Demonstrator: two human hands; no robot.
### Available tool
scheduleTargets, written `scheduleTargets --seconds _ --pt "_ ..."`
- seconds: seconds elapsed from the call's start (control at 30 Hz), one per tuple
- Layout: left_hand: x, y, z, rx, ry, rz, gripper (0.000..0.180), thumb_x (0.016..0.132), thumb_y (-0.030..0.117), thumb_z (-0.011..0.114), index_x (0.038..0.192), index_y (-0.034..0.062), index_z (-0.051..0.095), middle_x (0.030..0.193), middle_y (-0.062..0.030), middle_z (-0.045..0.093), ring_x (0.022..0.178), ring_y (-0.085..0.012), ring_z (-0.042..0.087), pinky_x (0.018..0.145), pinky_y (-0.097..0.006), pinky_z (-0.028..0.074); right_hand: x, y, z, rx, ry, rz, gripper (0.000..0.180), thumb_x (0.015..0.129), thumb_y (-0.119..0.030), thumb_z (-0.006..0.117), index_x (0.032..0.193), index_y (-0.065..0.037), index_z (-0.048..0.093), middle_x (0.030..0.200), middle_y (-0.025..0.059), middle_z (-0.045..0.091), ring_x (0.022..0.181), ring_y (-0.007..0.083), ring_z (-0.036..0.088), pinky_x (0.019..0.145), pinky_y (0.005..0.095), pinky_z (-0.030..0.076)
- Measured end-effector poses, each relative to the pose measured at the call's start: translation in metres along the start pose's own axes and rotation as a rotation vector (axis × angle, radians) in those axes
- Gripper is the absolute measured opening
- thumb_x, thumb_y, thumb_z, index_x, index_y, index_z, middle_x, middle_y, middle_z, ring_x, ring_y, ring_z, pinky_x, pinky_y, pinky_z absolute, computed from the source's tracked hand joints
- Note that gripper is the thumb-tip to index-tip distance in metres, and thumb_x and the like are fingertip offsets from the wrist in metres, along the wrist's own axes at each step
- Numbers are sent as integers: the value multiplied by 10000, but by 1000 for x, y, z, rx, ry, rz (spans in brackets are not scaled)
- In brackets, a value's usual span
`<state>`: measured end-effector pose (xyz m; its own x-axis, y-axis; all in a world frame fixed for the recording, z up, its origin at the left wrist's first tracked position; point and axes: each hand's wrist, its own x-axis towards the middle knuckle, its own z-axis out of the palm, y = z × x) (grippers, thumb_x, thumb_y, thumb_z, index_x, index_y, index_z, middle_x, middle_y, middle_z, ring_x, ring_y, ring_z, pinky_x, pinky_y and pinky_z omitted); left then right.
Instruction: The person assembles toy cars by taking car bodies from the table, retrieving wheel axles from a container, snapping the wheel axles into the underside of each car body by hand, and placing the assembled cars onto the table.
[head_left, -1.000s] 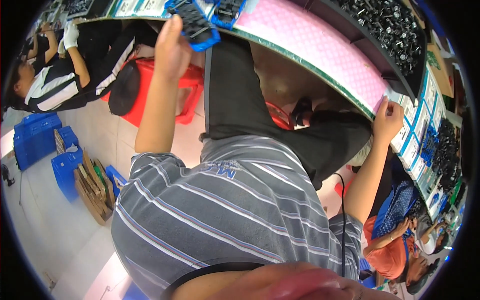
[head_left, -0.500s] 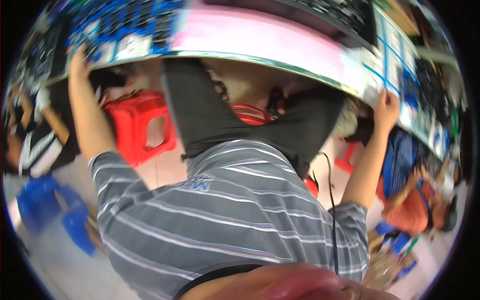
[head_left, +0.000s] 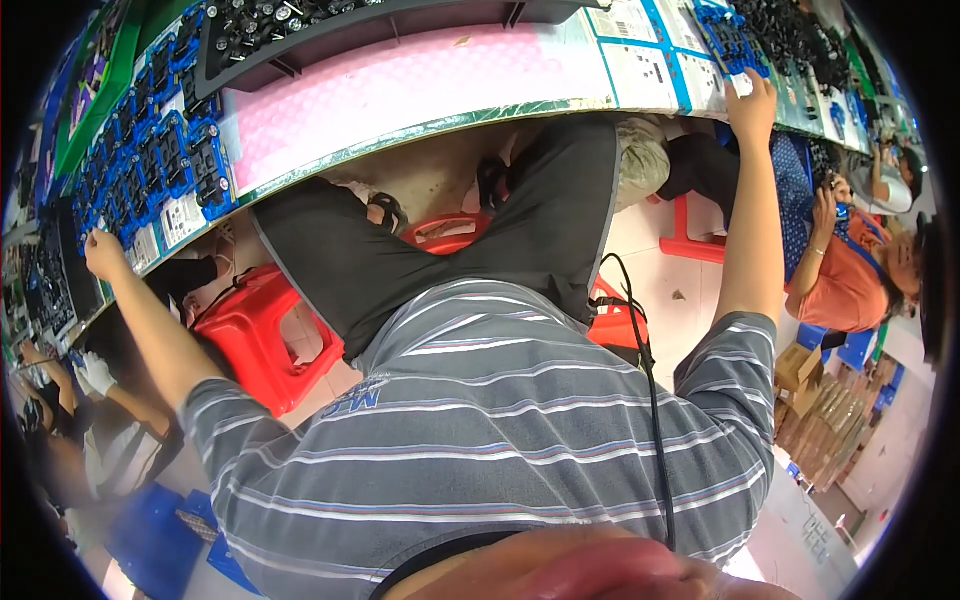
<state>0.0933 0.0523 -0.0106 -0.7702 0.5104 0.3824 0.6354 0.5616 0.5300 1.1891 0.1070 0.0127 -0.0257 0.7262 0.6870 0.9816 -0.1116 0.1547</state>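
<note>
On the left, the left hand [head_left: 104,256] is by the table's front edge, its fingers bent near the blue-and-black plastic parts [head_left: 150,170]. I can't tell if it is holding one. Those parts lie close together in rows on the table. Next comes a black tray [head_left: 345,45] full of small black pieces with shiny tops [head_left: 268,18]. A pink mat [head_left: 420,85] lies in front of it. Then come white printed sheets [head_left: 638,75]. The right hand [head_left: 754,110] is bent beside more blue parts [head_left: 732,38]; its grip is unclear too.
</note>
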Motion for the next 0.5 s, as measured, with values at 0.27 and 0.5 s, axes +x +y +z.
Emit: scheduleTargets --seconds 0.27,0.5 --pt "-326 203 -48 -580 34 344 170 938 154 635 950 -12 675 926 -97 678 855 -211 622 810 -340 485 10 -39 -12 168 -206 -17 129 831 -130 669 829 -2 680 897 188 653 879 393 602 790 467 474" --pt "-498 271 -16 -1182 -1338 80 368 965 222 640 1277 55 540 1107 -76 637 794 -95 614 678 -253 502 -70 -202 -127 1037 -372 372 152 913 -115 665 841 3 602 835 44 603 775 122 545 730 268 461"
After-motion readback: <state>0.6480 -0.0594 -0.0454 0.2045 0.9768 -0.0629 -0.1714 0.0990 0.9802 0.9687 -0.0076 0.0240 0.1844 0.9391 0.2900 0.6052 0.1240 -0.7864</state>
